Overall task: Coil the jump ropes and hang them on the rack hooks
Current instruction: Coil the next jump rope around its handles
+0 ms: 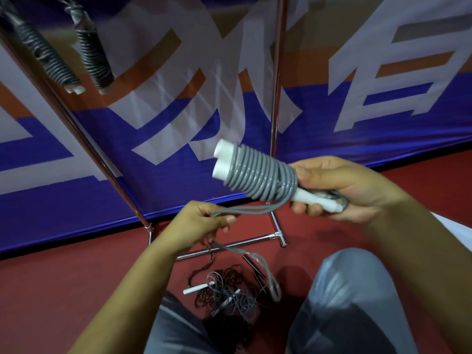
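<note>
Knees in grey trousers (352,302) fill the bottom edge, closest to the lens, with a tangle of loose ropes (227,290) lying on the red floor (51,290) between them, a white handle poking out of its left side.

At far left, two coiled ropes (76,54) hang high up by the slanted chrome pole of the rack (102,159), each wound tight around its white handles (the hooks themselves are out of view). Behind them stretches a blue, white and orange banner (383,98).

Moving right, the left hand (204,221) has its fingers curled around the slack grey cord, pinching it just below the bundle; the free end trails down toward the pile.

Further right, the grey jump rope (260,172) is wrapped in neat turns around its two white handles, held tilted with the handle ends pointing up and left. The right hand (339,190) grips the narrow end of the handles, thumb pressed against the last turns of the coil.

Rack feet and a crossbar (245,242) stand on the floor below the hands.
</note>
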`<act>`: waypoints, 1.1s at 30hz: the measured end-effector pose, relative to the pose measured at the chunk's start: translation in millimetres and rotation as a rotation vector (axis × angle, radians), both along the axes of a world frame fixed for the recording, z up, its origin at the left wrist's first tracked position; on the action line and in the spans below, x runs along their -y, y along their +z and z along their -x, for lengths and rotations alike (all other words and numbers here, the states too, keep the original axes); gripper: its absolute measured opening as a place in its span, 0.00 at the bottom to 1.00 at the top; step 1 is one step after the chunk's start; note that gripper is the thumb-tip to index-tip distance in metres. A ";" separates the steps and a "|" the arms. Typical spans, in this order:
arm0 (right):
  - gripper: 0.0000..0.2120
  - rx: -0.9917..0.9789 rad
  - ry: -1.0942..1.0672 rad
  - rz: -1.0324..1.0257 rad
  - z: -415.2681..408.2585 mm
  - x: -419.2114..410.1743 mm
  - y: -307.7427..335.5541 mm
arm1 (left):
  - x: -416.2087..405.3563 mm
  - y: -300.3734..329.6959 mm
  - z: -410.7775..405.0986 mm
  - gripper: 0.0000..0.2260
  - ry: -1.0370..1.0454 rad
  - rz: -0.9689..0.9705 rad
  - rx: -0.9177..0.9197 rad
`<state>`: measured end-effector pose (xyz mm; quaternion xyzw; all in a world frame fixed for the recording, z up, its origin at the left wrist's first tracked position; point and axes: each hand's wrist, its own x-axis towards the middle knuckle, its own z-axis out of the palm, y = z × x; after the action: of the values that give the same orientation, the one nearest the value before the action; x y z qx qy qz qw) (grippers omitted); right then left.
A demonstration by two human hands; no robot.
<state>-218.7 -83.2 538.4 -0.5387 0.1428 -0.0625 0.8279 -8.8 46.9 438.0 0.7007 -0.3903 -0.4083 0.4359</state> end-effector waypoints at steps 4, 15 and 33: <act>0.12 0.009 -0.032 -0.042 0.0 2.1 3.1 | 4.5 4.1 -0.7 0.05 -0.042 0.012 0.009; 0.15 -0.134 -0.310 0.295 -20.2 2.1 -14.5 | 6.4 36.4 31.1 0.20 -0.495 0.190 -0.175; 0.18 -0.106 -0.428 0.333 -17.3 3.3 -16.6 | 13.1 34.2 74.1 0.17 -0.232 0.314 -0.575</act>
<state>-201.5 -86.6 521.8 -0.6276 0.2841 -0.2306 0.6872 -82.9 33.9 472.2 0.4324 -0.3865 -0.5709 0.5811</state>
